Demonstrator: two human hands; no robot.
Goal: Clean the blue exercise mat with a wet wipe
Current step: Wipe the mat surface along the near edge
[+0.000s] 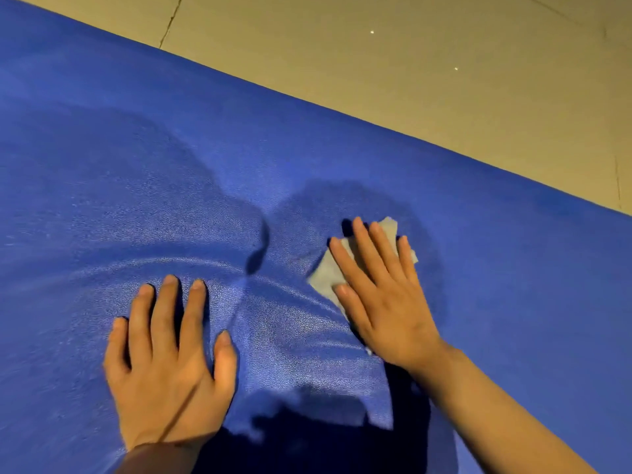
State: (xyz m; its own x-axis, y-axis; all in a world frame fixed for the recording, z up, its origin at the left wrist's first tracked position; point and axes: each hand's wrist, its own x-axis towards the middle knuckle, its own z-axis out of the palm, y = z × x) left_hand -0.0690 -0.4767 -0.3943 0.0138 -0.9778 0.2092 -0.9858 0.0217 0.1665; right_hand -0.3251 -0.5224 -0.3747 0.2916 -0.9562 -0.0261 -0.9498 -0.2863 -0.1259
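Observation:
The blue exercise mat (pixel 119 172) fills most of the head view and lies flat on the floor. My right hand (pixel 379 292) lies flat with straight, spread fingers on a pale grey wet wipe (pixel 326 273), pressing it onto the mat right of centre. The wipe sticks out beyond my fingertips and beside my thumb; the rest is hidden under the palm. My left hand (pixel 167 364) presses flat on the bare mat at the lower left, fingers spread. The mat wrinkles in ridges between the two hands.
Beige tiled floor (pixel 427 70) runs along the mat's far edge, from the top centre down to the right. A crack-like tile joint shows at the top. Dark shadows of my head and arms fall across the mat near the bottom.

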